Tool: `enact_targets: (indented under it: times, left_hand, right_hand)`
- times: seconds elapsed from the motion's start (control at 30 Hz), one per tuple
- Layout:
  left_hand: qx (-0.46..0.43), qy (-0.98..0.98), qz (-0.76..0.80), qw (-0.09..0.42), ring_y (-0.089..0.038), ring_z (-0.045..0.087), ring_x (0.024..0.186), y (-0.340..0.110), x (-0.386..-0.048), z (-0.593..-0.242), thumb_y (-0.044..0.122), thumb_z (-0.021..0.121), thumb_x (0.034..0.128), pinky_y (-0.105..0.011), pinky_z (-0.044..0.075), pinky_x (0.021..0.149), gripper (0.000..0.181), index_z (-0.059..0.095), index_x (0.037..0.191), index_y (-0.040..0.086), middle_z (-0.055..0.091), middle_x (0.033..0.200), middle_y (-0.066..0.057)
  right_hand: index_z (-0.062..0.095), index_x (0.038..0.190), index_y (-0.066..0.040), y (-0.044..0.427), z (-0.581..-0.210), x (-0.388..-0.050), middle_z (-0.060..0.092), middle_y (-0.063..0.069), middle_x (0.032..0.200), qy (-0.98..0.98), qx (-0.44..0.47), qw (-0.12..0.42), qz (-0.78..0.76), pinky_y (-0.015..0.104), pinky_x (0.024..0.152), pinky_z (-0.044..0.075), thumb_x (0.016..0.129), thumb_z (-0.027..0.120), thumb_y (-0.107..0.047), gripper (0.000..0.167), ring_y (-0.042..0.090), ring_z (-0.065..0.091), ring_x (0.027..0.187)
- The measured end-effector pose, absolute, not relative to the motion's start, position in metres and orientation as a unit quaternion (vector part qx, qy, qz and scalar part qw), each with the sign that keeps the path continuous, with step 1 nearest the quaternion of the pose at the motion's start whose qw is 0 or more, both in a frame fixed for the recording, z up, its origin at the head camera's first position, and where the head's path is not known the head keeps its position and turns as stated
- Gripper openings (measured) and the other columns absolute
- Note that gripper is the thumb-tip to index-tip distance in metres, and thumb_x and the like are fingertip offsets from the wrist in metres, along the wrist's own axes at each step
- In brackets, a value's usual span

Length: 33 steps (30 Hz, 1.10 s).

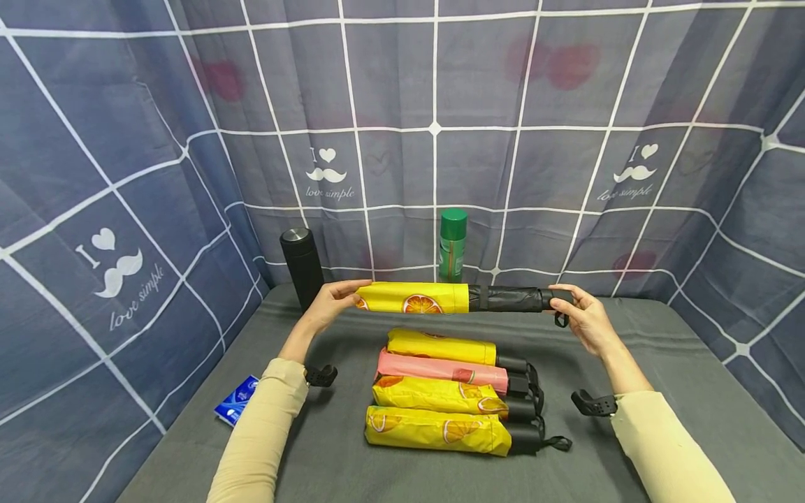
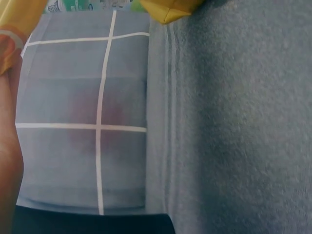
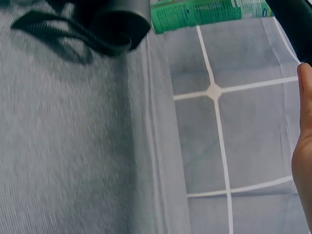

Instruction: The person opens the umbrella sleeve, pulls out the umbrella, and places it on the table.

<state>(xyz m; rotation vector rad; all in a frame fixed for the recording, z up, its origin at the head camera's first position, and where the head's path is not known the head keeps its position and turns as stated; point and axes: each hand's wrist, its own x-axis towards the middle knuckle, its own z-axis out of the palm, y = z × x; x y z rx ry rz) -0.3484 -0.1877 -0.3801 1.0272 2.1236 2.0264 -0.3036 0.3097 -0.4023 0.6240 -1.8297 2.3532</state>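
Note:
A folded umbrella [image 1: 506, 299] is held level above the table between both hands. Its left part sits inside a yellow sleeve [image 1: 390, 297] printed with orange slices; the black part to the right is bare. My left hand [image 1: 330, 304] pinches the sleeve's left end, and in the left wrist view this hand [image 2: 9, 151] shows only at the edge. Around the black handle at the other end, my right hand [image 1: 589, 320] curls thumb and fingers, a small strap hanging beneath. Below lie several sleeved umbrellas side by side: yellow ones [image 1: 434, 429] and a pink one [image 1: 440, 369], black handles pointing right.
At the back stand a black thermos flask [image 1: 303, 269] and a green spray can [image 1: 452, 248], close to the grid-patterned curtain [image 1: 402, 168]. A blue packet [image 1: 236, 401] lies by the left forearm. Grey cloth covers the table [image 1: 339, 468].

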Motion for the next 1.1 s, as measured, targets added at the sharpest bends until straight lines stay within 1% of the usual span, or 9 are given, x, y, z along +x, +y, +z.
enact_targets:
  times: [0.07,0.23,0.37,0.47,0.63,0.83,0.97,1.03,1.1]
  left_hand:
    - [0.332,0.675,0.659,0.018,-0.017,0.062,0.088,-0.19,-0.348,-0.381,-0.013,0.05,0.091,-0.03,0.051,0.08,0.036,0.049,0.127,-0.015,0.063,0.118,-0.006]
    - [0.332,0.663,0.67,0.017,-0.018,0.063,0.088,-0.194,-0.348,-0.383,-0.013,0.049,0.0913,-0.029,0.051,0.08,0.035,0.049,0.126,-0.016,0.063,0.117,-0.006]
    - [0.324,0.663,0.675,0.017,-0.017,0.063,0.092,-0.196,-0.35,-0.388,-0.014,0.048,0.0914,-0.028,0.049,0.083,0.033,0.048,0.124,-0.02,0.064,0.114,-0.003]
    - [0.315,0.667,0.675,0.012,-0.015,0.062,0.094,-0.198,-0.357,-0.398,-0.015,0.047,0.0911,-0.027,0.049,0.084,0.033,0.048,0.123,-0.02,0.065,0.113,0.0]
    - [0.304,0.677,0.67,-0.013,-0.013,0.062,0.095,-0.198,-0.368,-0.411,-0.011,0.051,0.0913,-0.027,0.049,0.083,0.032,0.054,0.123,-0.013,0.065,0.112,0.001]
    - [0.287,0.685,0.669,-0.037,-0.012,0.062,0.094,-0.204,-0.369,-0.414,-0.009,0.054,0.0909,-0.025,0.049,0.082,0.031,0.058,0.122,-0.01,0.066,0.111,0.0]
    - [0.272,0.694,0.666,-0.028,-0.012,0.062,0.091,-0.205,-0.366,-0.412,-0.01,0.053,0.0909,-0.028,0.05,0.081,0.033,0.054,0.124,-0.013,0.065,0.111,0.002]
    - [0.267,0.696,0.666,-0.017,-0.012,0.062,0.089,-0.203,-0.362,-0.407,-0.008,0.054,0.0911,-0.028,0.051,0.078,0.035,0.051,0.125,-0.014,0.065,0.11,0.004]
    - [0.265,0.699,0.664,-0.009,-0.013,0.061,0.084,-0.199,-0.357,-0.402,-0.006,0.055,0.0913,-0.027,0.051,0.075,0.036,0.051,0.127,-0.014,0.065,0.107,0.004]
  right_hand:
    - [0.057,0.121,0.0,0.314,-0.402,-0.303,0.065,0.006,0.098,-0.596,0.21,0.048,0.774,0.016,0.062,0.047,0.094,0.046,0.011,0.031,0.013,0.066,0.084]
    - [0.059,0.118,-0.003,0.324,-0.403,-0.303,0.066,0.006,0.098,-0.593,0.215,0.052,0.774,0.017,0.063,0.048,0.093,0.046,0.011,0.031,0.014,0.066,0.085]
    - [0.059,0.118,-0.002,0.331,-0.408,-0.302,0.065,0.006,0.1,-0.586,0.215,0.051,0.78,0.02,0.073,0.05,0.093,0.045,0.013,0.032,0.015,0.066,0.086]
    - [0.058,0.12,0.0,0.333,-0.411,-0.301,0.065,0.005,0.101,-0.59,0.207,0.051,0.778,0.02,0.074,0.049,0.094,0.045,0.012,0.032,0.014,0.066,0.086]
    - [0.057,0.122,0.0,0.334,-0.413,-0.301,0.066,0.005,0.1,-0.597,0.198,0.054,0.776,0.02,0.074,0.05,0.094,0.046,0.01,0.032,0.014,0.066,0.087]
    - [0.06,0.119,-0.007,0.338,-0.413,-0.3,0.067,0.005,0.099,-0.599,0.193,0.056,0.775,0.016,0.063,0.048,0.094,0.046,0.01,0.034,0.013,0.066,0.087]
    - [0.059,0.12,-0.004,0.339,-0.414,-0.3,0.067,0.006,0.101,-0.584,0.208,0.052,0.783,0.017,0.068,0.049,0.095,0.042,0.012,0.035,0.014,0.066,0.089]
    - [0.058,0.12,-0.003,0.338,-0.415,-0.3,0.066,0.007,0.103,-0.576,0.217,0.049,0.787,0.021,0.077,0.049,0.095,0.041,0.014,0.035,0.015,0.066,0.091]
    - [0.058,0.12,-0.003,0.336,-0.416,-0.301,0.065,0.007,0.103,-0.574,0.22,0.05,0.787,0.021,0.077,0.049,0.095,0.04,0.014,0.035,0.015,0.065,0.09]
